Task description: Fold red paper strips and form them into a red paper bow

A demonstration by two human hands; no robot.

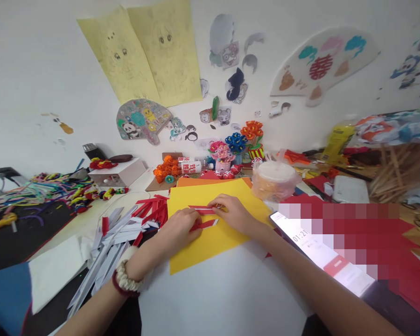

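A red paper strip with a white edge (206, 211) lies across a yellow sheet of paper (192, 254), with my fingers at both its ends. My left hand (184, 226), a scrunchie (129, 275) round its wrist, closes on the strip's left end. At the other end, the bent fingers of my right hand (236, 215) pinch the same strip. Just below it, a second red strip (210, 224) rests on the yellow sheet, partly under my left fingers. My fingertips are partly hidden.
White sheets (224, 298) lie under the yellow one. Loose red and white paper strips (115, 242) are heaped on the left. A lit phone (322, 252) lies right, near red paper (411, 261). Behind stand a lidded tub (276, 179) and small flower pots (223, 163).
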